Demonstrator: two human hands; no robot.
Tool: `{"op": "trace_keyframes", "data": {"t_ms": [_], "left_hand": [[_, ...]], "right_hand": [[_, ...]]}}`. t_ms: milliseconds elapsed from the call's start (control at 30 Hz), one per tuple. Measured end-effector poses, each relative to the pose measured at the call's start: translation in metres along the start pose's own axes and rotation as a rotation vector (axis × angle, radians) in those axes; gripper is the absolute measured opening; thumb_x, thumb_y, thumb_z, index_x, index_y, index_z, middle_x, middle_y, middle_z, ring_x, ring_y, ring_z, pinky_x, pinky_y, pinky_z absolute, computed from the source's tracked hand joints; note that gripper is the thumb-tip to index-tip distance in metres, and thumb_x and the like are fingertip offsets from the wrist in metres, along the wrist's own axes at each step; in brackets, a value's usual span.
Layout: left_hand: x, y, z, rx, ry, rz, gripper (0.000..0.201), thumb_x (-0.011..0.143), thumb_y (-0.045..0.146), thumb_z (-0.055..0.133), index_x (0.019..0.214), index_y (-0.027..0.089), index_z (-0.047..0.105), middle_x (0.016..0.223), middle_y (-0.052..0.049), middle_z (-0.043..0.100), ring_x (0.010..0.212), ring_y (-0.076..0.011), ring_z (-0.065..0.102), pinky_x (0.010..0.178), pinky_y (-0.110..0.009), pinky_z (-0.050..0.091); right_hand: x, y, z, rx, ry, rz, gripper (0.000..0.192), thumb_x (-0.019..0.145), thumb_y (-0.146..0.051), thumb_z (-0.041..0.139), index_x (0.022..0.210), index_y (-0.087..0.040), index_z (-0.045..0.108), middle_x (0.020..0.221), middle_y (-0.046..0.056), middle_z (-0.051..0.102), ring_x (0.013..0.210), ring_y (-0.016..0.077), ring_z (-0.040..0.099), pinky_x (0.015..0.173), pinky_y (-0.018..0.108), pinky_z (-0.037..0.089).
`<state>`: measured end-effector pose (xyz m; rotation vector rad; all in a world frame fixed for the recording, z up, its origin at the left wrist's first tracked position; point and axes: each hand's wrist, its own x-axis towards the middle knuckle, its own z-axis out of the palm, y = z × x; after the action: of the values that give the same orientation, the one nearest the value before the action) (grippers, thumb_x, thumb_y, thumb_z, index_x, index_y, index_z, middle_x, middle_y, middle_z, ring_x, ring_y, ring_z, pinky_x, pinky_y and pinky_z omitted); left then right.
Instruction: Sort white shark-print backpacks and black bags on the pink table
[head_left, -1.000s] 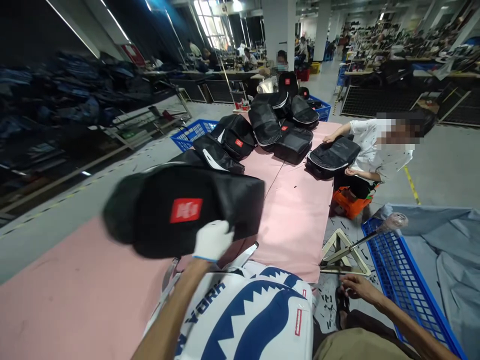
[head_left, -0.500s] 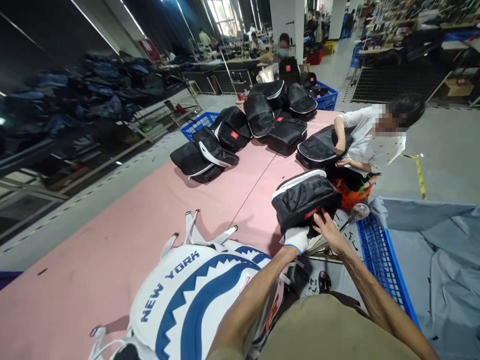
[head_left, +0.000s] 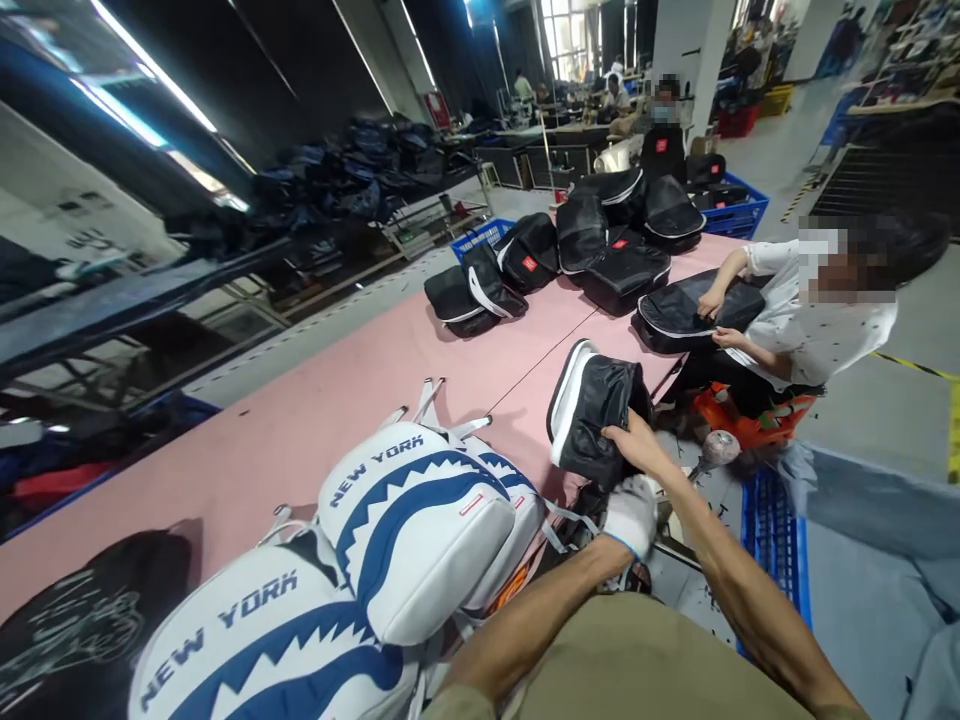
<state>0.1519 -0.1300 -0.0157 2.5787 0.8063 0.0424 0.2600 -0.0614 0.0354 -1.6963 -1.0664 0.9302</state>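
A black backpack (head_left: pixel 600 425) with a white zipper band is held upright over the right edge of the pink table. Its side is gripped by my bare right hand (head_left: pixel 639 442), thumb on the near face and the other fingers behind. My left hand (head_left: pixel 631 515), in a white glove with a blue cuff, is closed at the lower edge of the same backpack; its fingertips are partly hidden. To the left of my hands lie white backpacks with blue zigzag bands, a nearer one (head_left: pixel 247 640) and one overlapping it (head_left: pixel 427 560).
More black backpacks (head_left: pixel 626 275) are piled at the table's (head_left: pixel 360 370) far end. On the right, a seated co-worker (head_left: pixel 817 310) handles another black backpack (head_left: pixel 679 312). A blue crate (head_left: pixel 772 540) stands beside my right arm. A dark printed item (head_left: pixel 97 610) lies at lower left.
The backpack in my hands has turned and its red label no longer shows. My right hand has moved up its side. The view has swung left, showing more white backpacks.
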Motion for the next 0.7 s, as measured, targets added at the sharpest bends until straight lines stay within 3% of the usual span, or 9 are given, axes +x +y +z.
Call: {"op": "trace_keyframes", "data": {"t_ms": [67, 167, 200, 267, 367, 433, 500, 567, 700], "left_hand": [[-0.029, 0.001, -0.017, 0.030, 0.047, 0.154, 0.034, 0.106, 0.023, 0.062, 0.137, 0.013, 0.074, 0.124, -0.021, 0.079, 0.119, -0.0308, 0.077, 0.103, -0.042, 0.062], [-0.067, -0.014, -0.066, 0.096, 0.283, 0.485, 0.043, 0.107, 0.017, 0.051, 0.144, 0.019, 0.072, 0.120, -0.013, 0.080, 0.118, -0.0274, 0.074, 0.109, -0.046, 0.060], [-0.074, -0.026, -0.087, 0.133, 0.393, 0.484, 0.042, 0.108, 0.017, 0.049, 0.142, 0.020, 0.072, 0.119, -0.013, 0.080, 0.116, -0.0274, 0.073, 0.108, -0.048, 0.059], [-0.081, -0.058, -0.128, 0.242, 0.483, 0.284, 0.047, 0.112, 0.030, 0.059, 0.157, 0.022, 0.066, 0.149, -0.017, 0.072, 0.143, -0.0331, 0.063, 0.127, -0.057, 0.046], [-0.081, -0.109, -0.164, 0.372, 0.403, 0.001, 0.056, 0.101, 0.035, 0.080, 0.154, 0.021, 0.068, 0.161, -0.019, 0.064, 0.149, -0.0406, 0.056, 0.127, -0.062, 0.044], [-0.080, -0.127, -0.159, 0.414, 0.321, -0.066, 0.036, 0.101, 0.029, 0.077, 0.136, 0.020, 0.076, 0.140, -0.016, 0.073, 0.133, -0.0375, 0.063, 0.115, -0.055, 0.053], [-0.081, -0.129, -0.136, 0.415, 0.271, -0.083, 0.024, 0.104, 0.024, 0.070, 0.126, 0.019, 0.078, 0.122, -0.015, 0.076, 0.121, -0.0347, 0.067, 0.106, -0.051, 0.056], [-0.083, -0.121, -0.102, 0.360, 0.187, -0.088, 0.033, 0.102, 0.018, 0.067, 0.134, 0.018, 0.077, 0.121, -0.016, 0.077, 0.117, -0.0342, 0.069, 0.103, -0.050, 0.058], [-0.087, -0.102, -0.036, 0.229, -0.136, -0.047, 0.055, 0.100, 0.006, 0.059, 0.153, 0.013, 0.070, 0.132, -0.021, 0.078, 0.120, -0.0351, 0.075, 0.103, -0.048, 0.061]], "right_hand": [[0.018, -0.004, -0.022, -0.055, -0.137, -0.089, 0.039, 0.078, -0.034, 0.068, 0.114, -0.021, 0.073, 0.114, 0.007, 0.084, 0.107, 0.0292, 0.075, 0.095, 0.039, 0.060], [0.053, -0.019, -0.057, -0.193, -0.252, -0.242, 0.042, 0.081, -0.029, 0.067, 0.120, -0.018, 0.076, 0.114, 0.007, 0.085, 0.104, 0.0273, 0.075, 0.092, 0.035, 0.059], [0.064, -0.027, -0.064, -0.271, -0.262, -0.294, 0.046, 0.083, -0.027, 0.067, 0.126, -0.018, 0.077, 0.118, 0.007, 0.085, 0.107, 0.0277, 0.076, 0.095, 0.035, 0.059], [0.082, -0.044, -0.067, -0.461, -0.275, -0.377, 0.056, 0.085, -0.023, 0.069, 0.140, -0.021, 0.077, 0.131, 0.008, 0.084, 0.117, 0.0299, 0.075, 0.103, 0.038, 0.057], [0.093, -0.066, -0.044, -0.702, -0.258, -0.509, 0.067, 0.088, -0.018, 0.068, 0.155, -0.029, 0.072, 0.150, 0.006, 0.078, 0.133, 0.0332, 0.071, 0.115, 0.045, 0.054], [0.094, -0.072, -0.021, -0.781, -0.198, -0.602, 0.067, 0.093, -0.017, 0.064, 0.159, -0.028, 0.070, 0.152, 0.008, 0.077, 0.136, 0.0342, 0.068, 0.118, 0.048, 0.052], [0.093, -0.071, -0.001, -0.816, -0.120, -0.653, 0.064, 0.097, -0.016, 0.060, 0.160, -0.024, 0.069, 0.147, 0.011, 0.078, 0.132, 0.0347, 0.067, 0.117, 0.049, 0.050], [0.094, -0.067, 0.010, -0.841, -0.063, -0.670, 0.063, 0.100, -0.016, 0.058, 0.162, -0.023, 0.067, 0.143, 0.013, 0.078, 0.128, 0.0350, 0.066, 0.113, 0.050, 0.049], [0.108, -0.060, 0.009, -0.865, -0.032, -0.698, 0.063, 0.104, -0.018, 0.055, 0.167, -0.024, 0.062, 0.148, 0.013, 0.074, 0.131, 0.0362, 0.060, 0.113, 0.052, 0.046]]}}
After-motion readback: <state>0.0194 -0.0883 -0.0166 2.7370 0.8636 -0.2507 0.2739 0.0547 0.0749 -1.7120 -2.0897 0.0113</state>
